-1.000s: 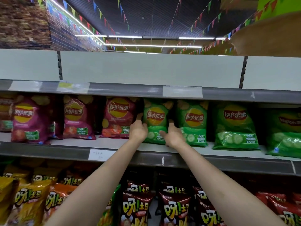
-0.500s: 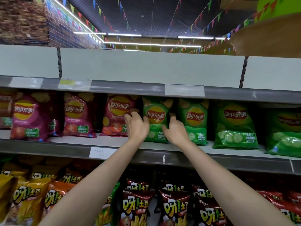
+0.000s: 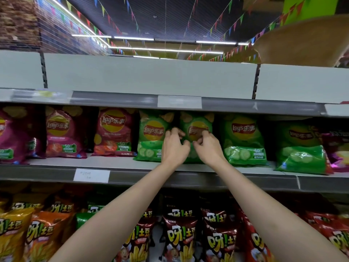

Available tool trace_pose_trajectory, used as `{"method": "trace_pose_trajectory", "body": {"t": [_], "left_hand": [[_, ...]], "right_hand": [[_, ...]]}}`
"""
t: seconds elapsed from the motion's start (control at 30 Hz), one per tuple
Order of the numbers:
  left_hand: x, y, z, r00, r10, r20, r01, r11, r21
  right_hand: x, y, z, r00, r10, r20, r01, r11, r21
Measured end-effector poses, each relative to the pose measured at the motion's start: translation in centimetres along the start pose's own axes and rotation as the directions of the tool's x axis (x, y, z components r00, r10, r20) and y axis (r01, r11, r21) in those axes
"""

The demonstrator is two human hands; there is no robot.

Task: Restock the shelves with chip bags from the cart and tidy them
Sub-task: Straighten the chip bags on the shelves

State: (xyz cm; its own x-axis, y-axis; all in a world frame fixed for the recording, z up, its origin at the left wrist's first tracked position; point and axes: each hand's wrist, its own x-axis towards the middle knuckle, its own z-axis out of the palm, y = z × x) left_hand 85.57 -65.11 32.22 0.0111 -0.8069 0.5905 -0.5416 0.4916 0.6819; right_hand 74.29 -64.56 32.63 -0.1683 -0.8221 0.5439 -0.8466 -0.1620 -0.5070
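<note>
A row of Lay's chip bags stands on the middle shelf point(image 3: 132, 163): dark red ones on the left, green ones on the right. My left hand point(image 3: 174, 147) and my right hand point(image 3: 208, 148) are side by side in front of the second green bag point(image 3: 197, 121). The fingers of both hands are curled into that bag's front and pinch it, and the bag looks blurred. My left hand also overlaps the right edge of the first green bag point(image 3: 151, 133). No cart is in view.
A third green bag point(image 3: 243, 137) and a leaning fourth point(image 3: 300, 154) stand to the right. Red tomato bags point(image 3: 113, 131) stand to the left. The lower shelf holds several yellow, orange and dark red snack bags point(image 3: 179, 237). The shelf edge point(image 3: 226, 108) above hangs low over the bags.
Both hands moved right from the first green bag to the second one. Their fingers went from lying along the bag's sides to curling into the second bag's front.
</note>
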Motion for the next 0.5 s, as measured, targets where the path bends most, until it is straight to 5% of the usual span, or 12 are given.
{"method": "trace_pose_trajectory", "body": {"t": [0.4,0.5], "left_hand": [[-1.1,5.5,9.0,0.959,-0.097,0.267,0.101,0.995,-0.002],[-1.0,6.4,10.6,0.952,-0.126,0.278,0.104,0.990,0.091]], "right_hand": [[0.5,11.7,-8.4,0.966,0.211,-0.148,-0.218,0.976,-0.029],[1.2,14.5,-9.5,0.945,0.322,-0.052,-0.320,0.947,0.033]]}}
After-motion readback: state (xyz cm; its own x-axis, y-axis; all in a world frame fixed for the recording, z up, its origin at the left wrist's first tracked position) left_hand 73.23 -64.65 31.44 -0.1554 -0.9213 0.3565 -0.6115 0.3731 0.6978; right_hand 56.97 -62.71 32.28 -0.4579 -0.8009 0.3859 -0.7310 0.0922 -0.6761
